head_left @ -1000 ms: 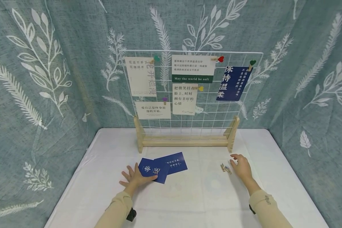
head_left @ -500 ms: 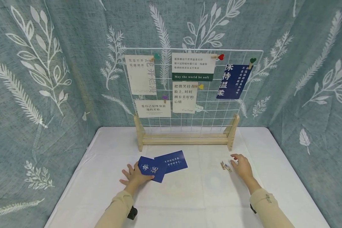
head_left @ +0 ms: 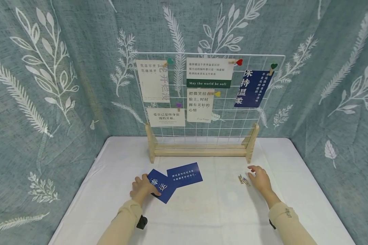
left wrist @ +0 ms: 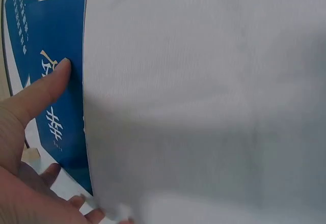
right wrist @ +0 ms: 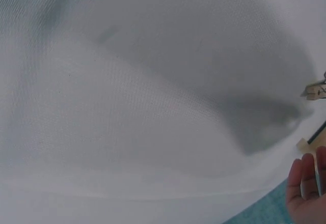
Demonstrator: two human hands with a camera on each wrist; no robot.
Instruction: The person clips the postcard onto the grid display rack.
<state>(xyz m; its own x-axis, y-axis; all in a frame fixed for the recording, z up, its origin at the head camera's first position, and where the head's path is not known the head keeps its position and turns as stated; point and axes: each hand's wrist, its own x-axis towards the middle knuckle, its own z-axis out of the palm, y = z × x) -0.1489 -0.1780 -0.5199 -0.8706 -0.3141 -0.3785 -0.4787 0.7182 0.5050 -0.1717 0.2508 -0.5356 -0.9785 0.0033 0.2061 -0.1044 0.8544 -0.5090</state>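
Observation:
My left hand (head_left: 142, 188) holds a dark blue card with white lettering (head_left: 167, 192) by its left end. In the left wrist view the thumb (left wrist: 50, 84) lies across the card's printed face, and the other fingers are at its far edge and partly beneath. A second blue card (head_left: 187, 175) lies flat just right of it, its lettering showing in the head view. On the right, my right hand (head_left: 260, 180) is held with loosely bent fingers and nothing in them. Several small wooden clothespins (head_left: 244, 180) lie just left of its fingertips.
Behind the cards stands a white wire grid (head_left: 230, 119) on a wooden base (head_left: 199, 152). Cards are clipped to it with heart-topped clothespins, among them a white-and-green card (head_left: 208, 72) and a blue card (head_left: 251, 89). Patterned curtains (head_left: 79, 102) surround the white tabletop (head_left: 208, 211).
The card in my left hand has turned and shifted left and toward me, uncovering more of the second card. My left fingers have drawn in. The right hand has stayed put.

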